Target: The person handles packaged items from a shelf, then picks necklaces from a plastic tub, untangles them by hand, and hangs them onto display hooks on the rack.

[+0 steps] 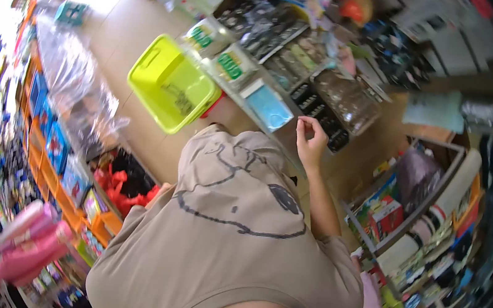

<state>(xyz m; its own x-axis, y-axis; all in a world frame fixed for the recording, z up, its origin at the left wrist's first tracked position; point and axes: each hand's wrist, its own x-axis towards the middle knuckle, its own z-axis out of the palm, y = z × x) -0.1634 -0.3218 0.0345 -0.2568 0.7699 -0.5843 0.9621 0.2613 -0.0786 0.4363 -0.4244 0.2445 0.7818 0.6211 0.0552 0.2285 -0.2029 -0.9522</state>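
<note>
My right hand (pixel 312 143) is raised in front of the display table, its fingers curled in towards the thumb. Whether anything small is pinched there I cannot make out. Just left of it lies a flat blue-and-white packet (pixel 270 106). Black packages (pixel 318 108) with white print sit beyond the fingertips. My left hand (pixel 159 195) shows only in part beside my shirt, near red plastic bags (pixel 120 187), and its fingers are hidden. A lime-green plastic bin (pixel 174 85) stands in front of me with something dark inside or printed on it.
Clear-lidded tubs with green labels (pixel 230 64) and trays of dark packaged goods (pixel 257 21) fill the table ahead. Orange shelving (pixel 55 185) draped with clear plastic sheeting (pixel 70 75) runs along the left. To the right stands a grey-framed crate (pixel 387 241) holding boxes and a dark bag.
</note>
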